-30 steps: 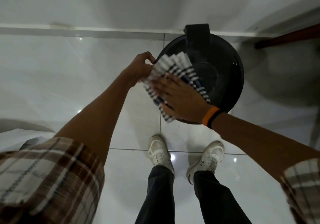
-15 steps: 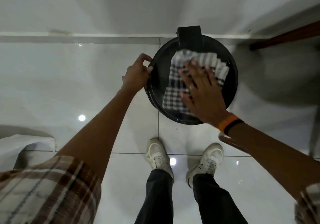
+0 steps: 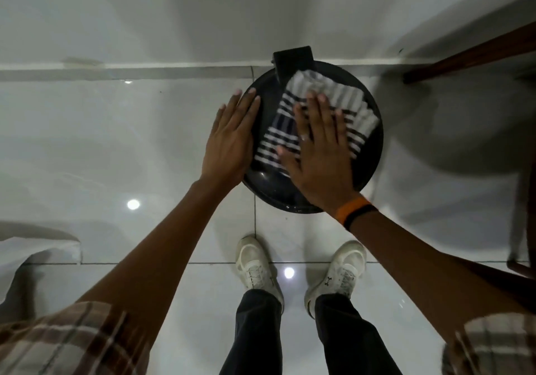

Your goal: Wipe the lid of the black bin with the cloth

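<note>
— So why is the left hand (image 3: 230, 139) flat on the lid's (image 3: 372, 154) left edge?

— To steady the black bin (image 3: 293, 57), I'd say; its fingers lie straight and close together, holding nothing.

— And the right hand (image 3: 319, 157)?

— Palm down, fingers spread wide, pressing the checked cloth (image 3: 342, 99) onto the lid's middle. The cloth reaches toward the far edge by the hinge.

— The arms?

— Both stretched downward, the right wrist over the near rim.
</note>
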